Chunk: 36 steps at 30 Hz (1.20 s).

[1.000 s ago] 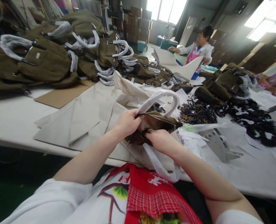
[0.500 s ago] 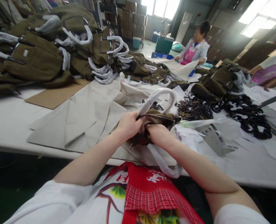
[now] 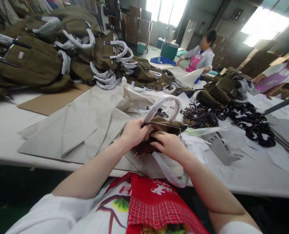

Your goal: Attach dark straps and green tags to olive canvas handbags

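In front of me on the table lies an olive-brown handbag (image 3: 175,123), its zipped top opening facing up. One wrapped handle (image 3: 162,103) arches over the far side; the other wrapped handle (image 3: 170,172) droops toward the table's front edge. My left hand (image 3: 134,132) pinches the bag's rim at the left end of the opening, fingers partly inside. At the mouth of the bag is my right hand (image 3: 168,143), its fingers apart and the tips reaching into the dark opening. Whatever lies deeper in the bag is hidden.
Olive bags with wrapped handles (image 3: 34,61) are heaped at the left and back. Grey sheets (image 3: 86,130) spread beneath. To the right lie a pile of dark chain-like parts (image 3: 200,115), black straps (image 3: 252,126) and papers. Two people in pink aprons (image 3: 194,61) stand across the table.
My right hand has drawn partly out of the bag, and its fingers now show spread at the opening. My left hand keeps its grip on the rim. The view has shifted slightly.
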Each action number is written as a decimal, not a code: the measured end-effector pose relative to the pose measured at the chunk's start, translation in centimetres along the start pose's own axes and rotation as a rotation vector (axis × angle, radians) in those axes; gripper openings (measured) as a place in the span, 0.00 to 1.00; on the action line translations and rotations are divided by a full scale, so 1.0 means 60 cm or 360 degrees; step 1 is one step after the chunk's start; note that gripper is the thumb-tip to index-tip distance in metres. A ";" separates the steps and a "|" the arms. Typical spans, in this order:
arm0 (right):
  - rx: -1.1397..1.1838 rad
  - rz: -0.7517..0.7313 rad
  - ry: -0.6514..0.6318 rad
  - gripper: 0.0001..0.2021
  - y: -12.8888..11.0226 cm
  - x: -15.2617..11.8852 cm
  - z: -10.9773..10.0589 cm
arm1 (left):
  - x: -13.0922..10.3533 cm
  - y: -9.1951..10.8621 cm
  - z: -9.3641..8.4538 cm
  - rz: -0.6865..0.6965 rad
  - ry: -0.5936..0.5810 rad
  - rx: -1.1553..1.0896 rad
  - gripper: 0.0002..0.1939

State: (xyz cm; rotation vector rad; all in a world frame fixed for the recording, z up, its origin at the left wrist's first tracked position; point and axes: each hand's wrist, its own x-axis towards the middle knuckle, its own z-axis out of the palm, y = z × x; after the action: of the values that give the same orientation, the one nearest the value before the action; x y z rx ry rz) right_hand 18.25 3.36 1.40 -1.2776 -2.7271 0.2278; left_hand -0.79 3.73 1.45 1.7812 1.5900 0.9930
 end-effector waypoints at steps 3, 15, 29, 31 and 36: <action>0.0181 0.0511 0.0220 0.11 0.025 -0.011 0.006 | 0.003 -0.008 -0.001 -0.0073 0.0027 -0.0156 0.15; 0.0766 0.0577 0.0281 0.10 0.045 0.009 0.057 | -0.023 -0.009 0.045 -0.0350 -0.0128 -0.0947 0.18; 0.0598 0.0050 0.0101 0.08 -0.015 -0.009 0.018 | -0.017 -0.023 0.038 -0.0386 -0.0059 -0.0943 0.15; 0.0669 -0.0047 0.0093 0.08 -0.027 -0.010 0.018 | -0.014 -0.027 0.035 -0.0415 -0.0060 -0.0995 0.15; 0.0924 -0.0268 0.0010 0.04 -0.032 -0.006 0.030 | -0.016 -0.036 0.034 -0.0414 -0.0145 -0.0896 0.14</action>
State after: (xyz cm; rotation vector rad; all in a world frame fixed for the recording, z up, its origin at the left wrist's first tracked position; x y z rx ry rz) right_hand 16.74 1.70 -0.04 -0.8754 -2.4586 0.9093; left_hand -0.43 3.24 -1.62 1.1879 1.2785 1.0802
